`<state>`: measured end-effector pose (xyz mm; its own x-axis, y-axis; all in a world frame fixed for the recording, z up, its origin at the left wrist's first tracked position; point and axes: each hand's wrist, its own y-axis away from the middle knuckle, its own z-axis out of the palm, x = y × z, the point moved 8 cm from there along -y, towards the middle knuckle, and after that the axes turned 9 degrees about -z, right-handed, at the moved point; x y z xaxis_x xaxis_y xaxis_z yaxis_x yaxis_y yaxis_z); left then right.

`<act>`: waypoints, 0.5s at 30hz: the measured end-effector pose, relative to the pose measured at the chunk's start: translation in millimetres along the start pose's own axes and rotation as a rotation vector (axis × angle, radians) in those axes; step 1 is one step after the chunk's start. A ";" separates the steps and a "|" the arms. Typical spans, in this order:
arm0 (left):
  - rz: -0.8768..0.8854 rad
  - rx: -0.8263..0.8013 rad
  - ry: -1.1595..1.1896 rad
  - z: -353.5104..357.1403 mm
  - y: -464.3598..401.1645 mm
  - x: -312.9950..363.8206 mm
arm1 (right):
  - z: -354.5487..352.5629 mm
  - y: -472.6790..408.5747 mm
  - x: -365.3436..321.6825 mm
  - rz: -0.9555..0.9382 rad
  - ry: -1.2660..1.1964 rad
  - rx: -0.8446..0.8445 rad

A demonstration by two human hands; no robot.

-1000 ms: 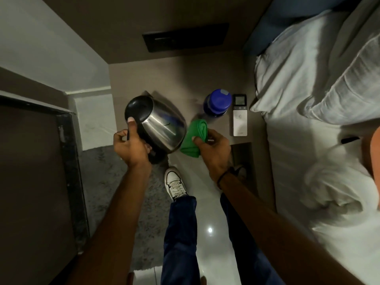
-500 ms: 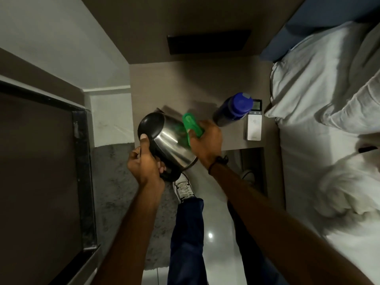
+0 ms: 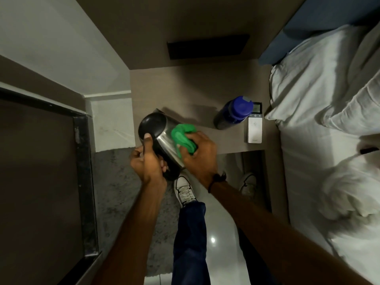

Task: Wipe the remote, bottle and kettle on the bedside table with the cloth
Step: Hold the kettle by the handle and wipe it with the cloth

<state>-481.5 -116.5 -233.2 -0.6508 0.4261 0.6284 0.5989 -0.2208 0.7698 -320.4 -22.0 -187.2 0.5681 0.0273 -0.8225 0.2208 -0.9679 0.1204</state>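
Observation:
A steel kettle (image 3: pixel 162 138) with a black lid is held tilted over the front left edge of the brown bedside table (image 3: pixel 205 95). My left hand (image 3: pixel 148 161) grips its black handle, thumb on the lid. My right hand (image 3: pixel 198 153) presses a bunched green cloth (image 3: pixel 183 135) against the kettle's shiny right side. A dark bottle (image 3: pixel 232 114) with a blue cap stands at the table's right. A white remote (image 3: pixel 254 126) lies flat just right of the bottle, partly hidden behind the cap.
A bed with white sheets and pillows (image 3: pixel 329 99) borders the table on the right. A dark door frame (image 3: pixel 82 161) and grey rug (image 3: pixel 115 182) lie to the left. My legs and white shoes (image 3: pixel 185 192) stand on glossy floor below the table's front edge.
My right hand brought the green cloth from beside the kettle onto its steel side and slid it along the body. The kettle stays tilted in my left hand.

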 end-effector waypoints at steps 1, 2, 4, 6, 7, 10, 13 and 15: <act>0.017 0.007 -0.020 0.2 1.5 -2.6 | -9.5 -6.5 18.3 0.166 -0.016 0.067; 0.024 0.017 -0.032 -0.1 3.5 -6.7 | -15.6 -9.6 31.2 0.285 -0.013 0.130; 0.016 0.023 -0.018 1.2 4.0 -11.1 | -15.7 -12.5 17.4 0.200 -0.011 0.197; 0.010 0.029 0.001 5.6 0.1 -12.1 | 1.2 -6.7 -6.6 0.007 -0.020 0.115; 0.026 0.028 -0.006 8.6 -2.1 -11.0 | 3.7 -3.6 -2.2 -0.008 -0.042 0.079; 0.108 0.037 -0.116 20.4 -1.5 -13.5 | -14.7 -3.8 60.3 0.322 -0.090 0.032; 0.183 0.004 -0.085 32.1 -4.7 -8.8 | -29.1 -10.0 96.9 0.449 -0.115 0.039; 0.229 -0.016 -0.064 42.5 -7.5 5.4 | -33.4 -16.7 98.9 0.464 -0.200 0.104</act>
<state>-469.7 -75.3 -240.2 -0.4678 0.4178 0.7788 0.7198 -0.3313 0.6101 -241.4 5.2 -252.0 0.4227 -0.4497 -0.7868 -0.1046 -0.8866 0.4506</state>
